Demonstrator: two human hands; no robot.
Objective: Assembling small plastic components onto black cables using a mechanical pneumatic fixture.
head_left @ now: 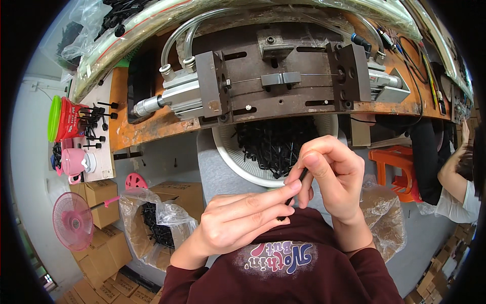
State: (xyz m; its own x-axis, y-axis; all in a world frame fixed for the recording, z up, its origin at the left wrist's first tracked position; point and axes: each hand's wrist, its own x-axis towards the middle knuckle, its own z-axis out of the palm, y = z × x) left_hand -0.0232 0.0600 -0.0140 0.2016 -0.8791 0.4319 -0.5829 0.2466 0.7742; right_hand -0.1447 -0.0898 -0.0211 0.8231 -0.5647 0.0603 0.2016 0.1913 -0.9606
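Observation:
Above my lap, both hands are closed on a slim black plastic piece (303,174), largely hidden by my fingers. My right hand (336,177) pinches its upper part between thumb and fingers. The fingers of my left hand (243,219) press along its lower part, where a dark end shows below the fingertips. Just beyond my hands stands a white basket (226,154) with many black plastic parts (276,144) in it. Past the basket, a dark metal fixture (243,96) is fixed on the wooden bench, with a small grey block (281,79) at its middle.
Metal cylinders (185,93) with clear air hoses flank the fixture. A bag-lined carton (162,218) of black parts stands at left, near a pink fan (73,221). Black parts lie on a side table (104,157). An orange stool (395,167) and another person (458,177) are at right.

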